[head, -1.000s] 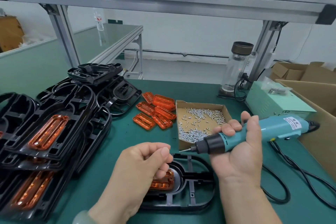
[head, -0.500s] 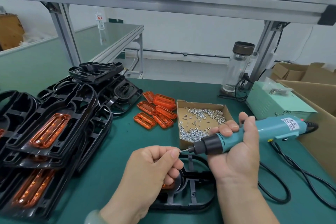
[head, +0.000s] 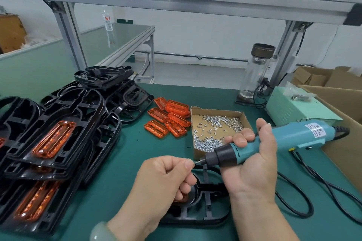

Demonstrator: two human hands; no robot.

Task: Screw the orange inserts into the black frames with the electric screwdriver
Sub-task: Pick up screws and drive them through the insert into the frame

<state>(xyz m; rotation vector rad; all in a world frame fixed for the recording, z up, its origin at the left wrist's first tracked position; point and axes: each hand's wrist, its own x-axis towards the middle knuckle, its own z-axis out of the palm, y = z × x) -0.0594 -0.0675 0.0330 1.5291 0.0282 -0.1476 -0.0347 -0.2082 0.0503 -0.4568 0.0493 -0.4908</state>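
Note:
My right hand (head: 252, 164) grips the teal electric screwdriver (head: 274, 143), held nearly level with its bit pointing left. My left hand (head: 166, 180) pinches a small screw (head: 194, 163) between thumb and forefinger, right at the bit's tip. Both hands hover above a black frame (head: 203, 211) lying flat on the green mat; its orange insert (head: 181, 199) is mostly hidden under my left hand. Several loose orange inserts (head: 168, 117) lie behind, left of a cardboard tray of screws (head: 217, 129).
Stacked black frames (head: 58, 143), some with orange inserts fitted, fill the left side. A pale green power box (head: 297, 111) and a glass bottle (head: 258, 70) stand at the back right. Black cables (head: 313, 191) loop on the mat; a cardboard box (head: 344, 123) borders the right edge.
My left hand has risen from over the frame toward the screwdriver, and the screwdriver has shifted left, so the pinched screw now meets the bit tip.

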